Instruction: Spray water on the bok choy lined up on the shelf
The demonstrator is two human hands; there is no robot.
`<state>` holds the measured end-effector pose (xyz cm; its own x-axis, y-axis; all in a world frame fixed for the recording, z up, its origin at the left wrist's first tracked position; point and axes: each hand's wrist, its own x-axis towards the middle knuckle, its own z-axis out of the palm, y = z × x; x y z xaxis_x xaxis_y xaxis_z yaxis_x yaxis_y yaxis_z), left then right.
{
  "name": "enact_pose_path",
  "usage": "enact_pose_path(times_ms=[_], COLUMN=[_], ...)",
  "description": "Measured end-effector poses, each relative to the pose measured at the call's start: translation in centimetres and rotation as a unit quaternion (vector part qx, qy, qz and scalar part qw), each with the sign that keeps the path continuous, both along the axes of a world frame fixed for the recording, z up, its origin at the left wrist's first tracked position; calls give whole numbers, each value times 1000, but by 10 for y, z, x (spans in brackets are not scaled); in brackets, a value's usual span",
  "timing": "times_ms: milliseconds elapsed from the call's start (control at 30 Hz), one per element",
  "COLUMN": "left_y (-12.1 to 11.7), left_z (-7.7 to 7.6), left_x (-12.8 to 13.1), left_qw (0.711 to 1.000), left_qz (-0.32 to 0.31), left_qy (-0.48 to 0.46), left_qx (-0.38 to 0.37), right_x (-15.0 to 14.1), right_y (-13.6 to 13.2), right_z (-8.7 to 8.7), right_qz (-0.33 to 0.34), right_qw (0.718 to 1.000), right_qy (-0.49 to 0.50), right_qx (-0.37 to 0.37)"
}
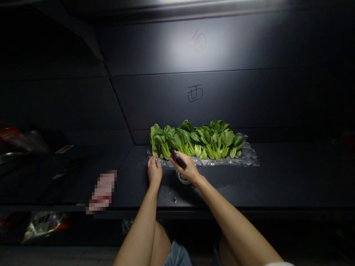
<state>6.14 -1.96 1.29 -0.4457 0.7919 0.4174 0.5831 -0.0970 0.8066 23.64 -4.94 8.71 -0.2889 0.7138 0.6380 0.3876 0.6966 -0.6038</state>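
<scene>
Several heads of green bok choy [205, 140] stand in a tight row against the back panel, leaves up and pale stems down. Crumpled clear plastic film [251, 159] lies beneath them. My right hand [188, 168] is closed round a spray bottle [179, 160] with a black head, held in front of the row's left half. Its clear round body shows partly below my palm. My left hand [154, 170] is at the film's front left edge, close to the leftmost stems. Its fingers look loosely bent and apart; whether they touch the film is unclear.
A dark shelf [291, 181] holds the greens, with water drops [174, 200] near its front edge. A blurred pinkish-red item [102, 192] lies to the left. Packaged goods [46, 223] sit on a lower shelf, and another blurred package [23, 140] is far left.
</scene>
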Motion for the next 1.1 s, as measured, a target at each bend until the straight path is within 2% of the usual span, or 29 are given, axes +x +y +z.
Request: enact_pose_path(times_ms=[233,400,600,933,1100], left_y=[1,3,3,-12,-16], left_z=[1,-4,-8,0,0], left_x=[4,3,5,25,36], left_qw=[1000,999,998,995,991], left_qz=[-10,-15,-25,-25,-64], left_qy=[11,28,52,91,90], left_qx=[-7,5,13,-44,-69], right_x=[23,30,42,56,59], right_y=[-3,-5,-5,-5,-4], right_z=[1,0,-5,-4,-3], right_qz=[-56,-66,-118,-153,-162], right_qw=[998,997,990,980,978], right_qy=[1,39,73,116,123], right_qx=[-9,-15,-21,-42,-48])
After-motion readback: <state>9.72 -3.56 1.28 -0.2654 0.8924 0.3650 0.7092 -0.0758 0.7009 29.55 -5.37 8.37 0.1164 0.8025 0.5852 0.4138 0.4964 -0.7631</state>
